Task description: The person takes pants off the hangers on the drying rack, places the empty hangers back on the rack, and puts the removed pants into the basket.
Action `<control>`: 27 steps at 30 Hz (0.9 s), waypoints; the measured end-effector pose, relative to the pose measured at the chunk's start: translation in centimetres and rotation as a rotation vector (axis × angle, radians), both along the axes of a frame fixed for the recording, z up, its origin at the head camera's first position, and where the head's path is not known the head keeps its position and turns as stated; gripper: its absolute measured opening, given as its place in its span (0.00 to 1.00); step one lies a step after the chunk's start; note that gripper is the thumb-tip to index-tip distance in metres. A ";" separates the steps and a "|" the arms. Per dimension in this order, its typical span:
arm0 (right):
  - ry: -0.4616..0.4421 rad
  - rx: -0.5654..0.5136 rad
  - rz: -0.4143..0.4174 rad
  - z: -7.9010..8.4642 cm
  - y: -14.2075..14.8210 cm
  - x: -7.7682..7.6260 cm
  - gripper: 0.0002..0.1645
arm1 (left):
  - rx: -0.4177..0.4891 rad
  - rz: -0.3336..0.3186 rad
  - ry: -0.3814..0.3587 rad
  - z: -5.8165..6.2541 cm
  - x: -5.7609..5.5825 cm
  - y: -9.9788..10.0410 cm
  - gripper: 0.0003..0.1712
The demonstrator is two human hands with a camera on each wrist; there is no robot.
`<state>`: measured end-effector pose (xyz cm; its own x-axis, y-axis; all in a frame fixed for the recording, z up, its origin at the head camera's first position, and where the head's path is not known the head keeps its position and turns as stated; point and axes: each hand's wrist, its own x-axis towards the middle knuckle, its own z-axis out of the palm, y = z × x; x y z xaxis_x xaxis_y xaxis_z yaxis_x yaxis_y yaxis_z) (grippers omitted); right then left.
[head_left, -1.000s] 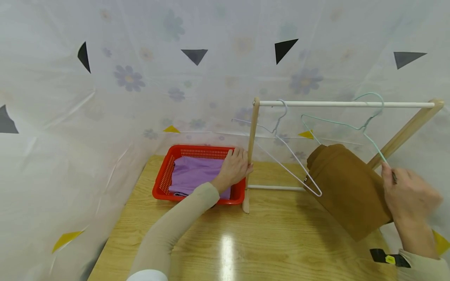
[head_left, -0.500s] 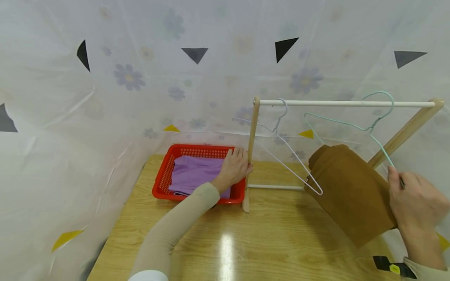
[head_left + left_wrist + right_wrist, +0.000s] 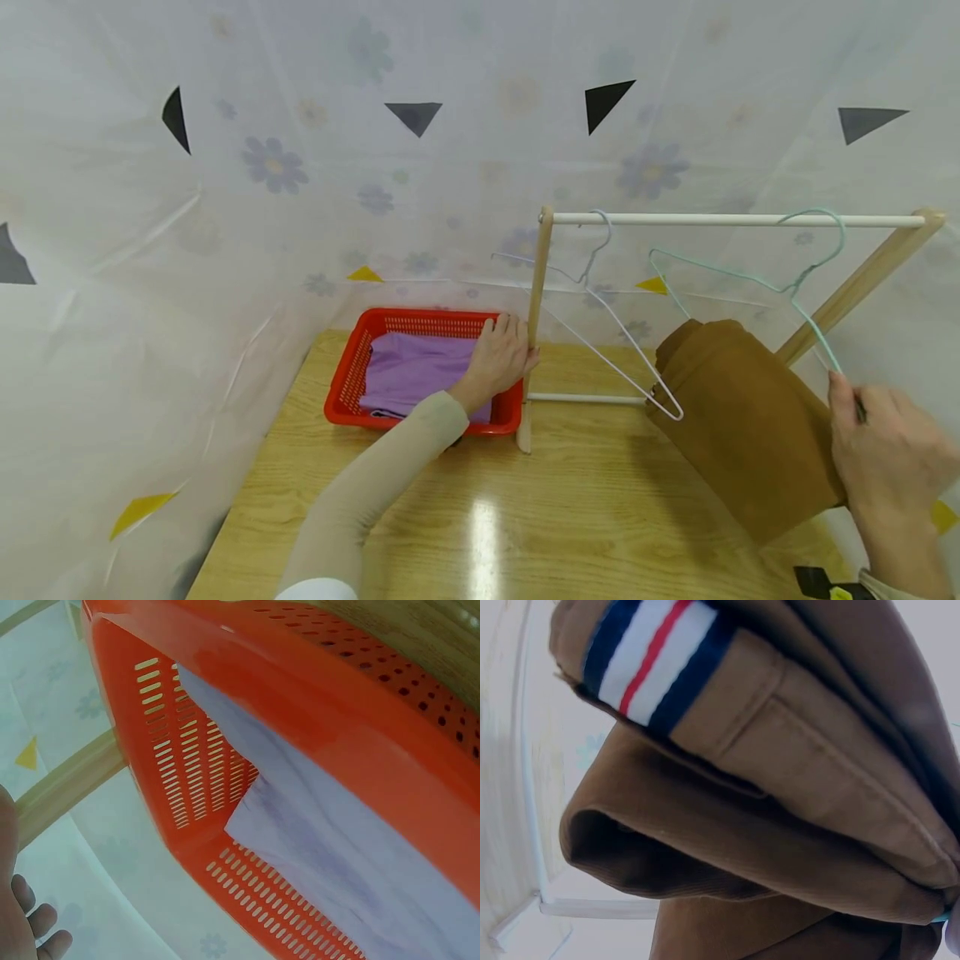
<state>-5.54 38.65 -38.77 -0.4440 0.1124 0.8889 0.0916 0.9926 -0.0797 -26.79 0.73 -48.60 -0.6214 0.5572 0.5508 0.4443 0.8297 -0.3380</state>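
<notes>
My left hand (image 3: pixel 501 354) grips the left wooden post (image 3: pixel 538 283) of a small clothes rack, beside the red basket (image 3: pixel 348 375). In the left wrist view, fingertips (image 3: pixel 43 921) show near that post. My right hand (image 3: pixel 888 446) holds the lower right corner of a mint green wire hanger (image 3: pixel 720 268), whose hook overlaps the rack's white top rod (image 3: pixel 697 220). Over the hanger's lower bar drapes a folded brown garment (image 3: pixel 738 425). Up close in the right wrist view, the garment has a navy, white and red striped band (image 3: pixel 656 656).
A pale lilac wire hanger (image 3: pixel 630 333) hangs at the left end of the top rod. Folded purple cloth (image 3: pixel 416 367) lies in the basket. Rack and basket stand on a wooden table (image 3: pixel 570 517) against a patterned plastic sheet (image 3: pixel 487 133).
My right hand has moved a little to the right with the green hanger and brown garment. The hook has come down onto the level of the top rod. My left hand stays put.
</notes>
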 end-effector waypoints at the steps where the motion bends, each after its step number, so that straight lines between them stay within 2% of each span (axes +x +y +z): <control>1: -0.001 0.000 0.001 -0.1 0.0 0.1 0.32 | 0.007 -0.001 -0.007 0.0 0.0 0.0 0.26; 7: -0.005 -0.001 -0.006 -0.5 -0.2 0.7 0.31 | 0.066 0.012 -0.074 0.1 0.7 0.1 0.28; 14: -0.079 0.043 -0.022 -0.8 -0.3 1.8 0.32 | 0.170 0.019 -0.169 0.7 2.5 0.2 0.28; 16: -0.087 0.029 -0.014 -1.0 -0.4 2.0 0.32 | 0.214 0.005 -0.189 0.8 3.1 0.3 0.27; 21: -0.012 -0.067 0.028 -1.8 -0.9 2.3 0.33 | 0.320 -0.062 -0.208 0.7 4.6 0.5 0.25; 27: 0.005 -0.108 0.014 -2.4 -1.4 2.7 0.31 | 0.448 -0.114 -0.232 0.0 6.1 1.2 0.21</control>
